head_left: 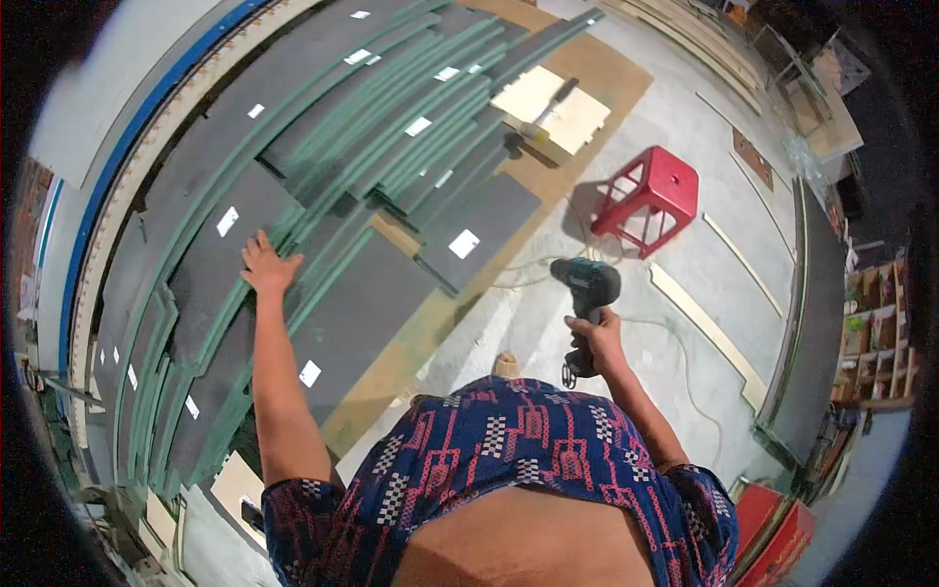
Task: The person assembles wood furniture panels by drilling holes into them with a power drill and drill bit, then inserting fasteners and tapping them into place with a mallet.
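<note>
My left hand (267, 266) rests on the stacked dark grey panels (249, 230) with green edges, its fingers spread near a panel edge. Small white labels (227, 221) are stuck on several of these panels. In my right hand (599, 338) is a dark cordless drill (592, 286), gripped by its handle and pointing up and to the left. The drill is in the air over the floor, apart from the panels.
Ahead to the right stands a red plastic stool (657, 191) on the pale floor (528, 323). A hammer (556, 101) lies on a light wooden board (577, 122) beyond the panels. A thin cable (690, 382) runs over the floor. Wooden shelving (875, 333) is at far right.
</note>
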Motion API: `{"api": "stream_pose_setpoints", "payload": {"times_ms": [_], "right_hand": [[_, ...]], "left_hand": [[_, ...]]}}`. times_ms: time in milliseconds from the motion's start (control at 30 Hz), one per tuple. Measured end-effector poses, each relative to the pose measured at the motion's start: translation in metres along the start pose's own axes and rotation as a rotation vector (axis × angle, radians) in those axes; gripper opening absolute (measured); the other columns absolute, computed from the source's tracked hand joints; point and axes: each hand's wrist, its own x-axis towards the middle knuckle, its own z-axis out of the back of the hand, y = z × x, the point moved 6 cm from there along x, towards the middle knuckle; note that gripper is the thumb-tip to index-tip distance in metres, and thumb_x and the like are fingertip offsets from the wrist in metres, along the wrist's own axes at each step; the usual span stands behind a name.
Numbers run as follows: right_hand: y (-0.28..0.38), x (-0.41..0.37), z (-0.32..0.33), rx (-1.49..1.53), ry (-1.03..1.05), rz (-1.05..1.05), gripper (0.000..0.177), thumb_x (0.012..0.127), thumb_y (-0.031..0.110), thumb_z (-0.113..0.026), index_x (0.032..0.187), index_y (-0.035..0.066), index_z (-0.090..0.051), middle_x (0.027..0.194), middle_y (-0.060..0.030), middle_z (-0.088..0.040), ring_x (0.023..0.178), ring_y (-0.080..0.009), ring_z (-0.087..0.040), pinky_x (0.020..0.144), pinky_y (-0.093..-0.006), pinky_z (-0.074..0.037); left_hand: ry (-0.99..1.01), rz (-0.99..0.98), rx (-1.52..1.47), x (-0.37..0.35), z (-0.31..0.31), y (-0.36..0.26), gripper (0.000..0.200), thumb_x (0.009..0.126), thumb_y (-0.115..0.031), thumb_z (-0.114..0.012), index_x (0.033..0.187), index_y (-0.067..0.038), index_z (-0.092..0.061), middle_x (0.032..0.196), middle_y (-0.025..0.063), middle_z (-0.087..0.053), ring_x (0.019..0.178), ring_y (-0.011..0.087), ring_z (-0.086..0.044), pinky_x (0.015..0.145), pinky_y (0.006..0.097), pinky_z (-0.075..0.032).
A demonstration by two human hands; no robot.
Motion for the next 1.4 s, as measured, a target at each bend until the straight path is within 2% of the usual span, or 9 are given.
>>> {"api": "stream_pose_setpoints", "payload": {"times_ms": [100, 133, 233, 400, 567, 767, 1167, 1400], "right_hand": [[-0.004, -0.005, 0.044, 0.072, -0.078, -0.011, 0.027, 0.068, 0.008, -0.069, 0.087, -0.001, -0.053, 0.068, -0.0061, -0.054, 0.05, -0.0126, -0.05, 0.044, -0.0262, -0.044], [-0.006, -0.004, 0.055, 0.077, -0.112, -0.005, 0.023, 0.07, 0.006, -0.069, 0.083, 0.004, -0.05, 0.062, -0.0033, -0.052, 0.047, -0.0118, -0.049, 0.043, -0.0254, -0.042], [-0.015, 0.002, 0.084, 0.119, -0.165, -0.03, 0.022, 0.07, 0.006, -0.068, 0.083, 0.003, -0.05, 0.062, -0.0029, -0.051, 0.048, -0.0118, -0.049, 0.043, -0.0255, -0.043], [-0.012, 0.018, 0.097, 0.122, -0.184, -0.027, 0.022, 0.07, 0.005, -0.067, 0.082, 0.003, -0.048, 0.063, -0.0044, -0.051, 0.048, -0.0129, -0.049, 0.043, -0.0262, -0.044], [-0.012, 0.034, 0.083, 0.122, -0.109, -0.028, 0.022, 0.07, 0.004, -0.067, 0.084, 0.002, -0.049, 0.061, -0.0049, -0.051, 0.046, -0.0131, -0.049, 0.041, -0.0265, -0.043], [0.0, 0.059, 0.05, 0.061, -0.006, -0.022, 0.023, 0.07, 0.005, -0.068, 0.085, 0.002, -0.051, 0.063, -0.0047, -0.052, 0.047, -0.0129, -0.05, 0.042, -0.0261, -0.044], [0.044, 0.133, -0.039, -0.001, 0.177, -0.002, 0.023, 0.071, 0.008, -0.068, 0.086, 0.004, -0.051, 0.065, -0.004, -0.052, 0.049, -0.0131, -0.05, 0.043, -0.0268, -0.045], [0.04, 0.187, -0.054, 0.015, 0.117, 0.013, 0.023, 0.071, 0.006, -0.067, 0.084, 0.007, -0.048, 0.063, -0.0023, -0.05, 0.048, -0.0129, -0.048, 0.042, -0.0263, -0.043]], "left_hand": [[-0.001, -0.004, 0.038, 0.013, -0.014, 0.008, 0.099, 0.066, -0.043, -0.072, 0.141, -0.015, -0.015, 0.145, 0.012, -0.019, 0.133, 0.0318, -0.018, 0.101, 0.0564, -0.025], [-0.008, -0.01, 0.043, 0.012, -0.014, 0.006, 0.1, 0.065, -0.043, -0.073, 0.141, -0.016, -0.015, 0.145, 0.0119, -0.02, 0.133, 0.0319, -0.018, 0.1, 0.057, -0.025], [0.088, 0.028, 0.105, 0.003, -0.003, -0.005, 0.096, 0.07, -0.041, -0.07, 0.142, -0.015, -0.012, 0.145, 0.0124, -0.017, 0.134, 0.0304, -0.018, 0.099, 0.0526, -0.031], [0.142, 0.101, 0.112, 0.015, -0.012, -0.009, 0.104, 0.065, -0.035, -0.075, 0.142, -0.013, -0.007, 0.146, 0.0125, -0.014, 0.133, 0.0318, -0.018, 0.098, 0.0506, -0.034], [0.125, 0.111, 0.096, 0.015, -0.014, -0.006, 0.111, 0.061, -0.033, -0.078, 0.142, -0.013, -0.004, 0.146, 0.013, -0.012, 0.133, 0.0332, -0.017, 0.098, 0.0519, -0.033], [0.107, 0.143, 0.087, 0.004, -0.009, -0.014, 0.118, 0.056, -0.036, -0.081, 0.142, -0.012, -0.003, 0.146, 0.0152, -0.011, 0.134, 0.0335, -0.014, 0.1, 0.0554, -0.027], [-0.078, 0.195, 0.1, -0.006, -0.011, -0.022, 0.113, 0.06, -0.039, -0.079, 0.141, -0.009, -0.005, 0.145, 0.0167, -0.012, 0.134, 0.0353, -0.012, 0.1, 0.0584, -0.021], [-0.182, 0.159, 0.111, -0.003, -0.025, -0.017, 0.114, 0.061, -0.043, -0.077, 0.141, -0.011, -0.002, 0.144, 0.0172, -0.014, 0.133, 0.0364, -0.014, 0.099, 0.0597, -0.022]]}}
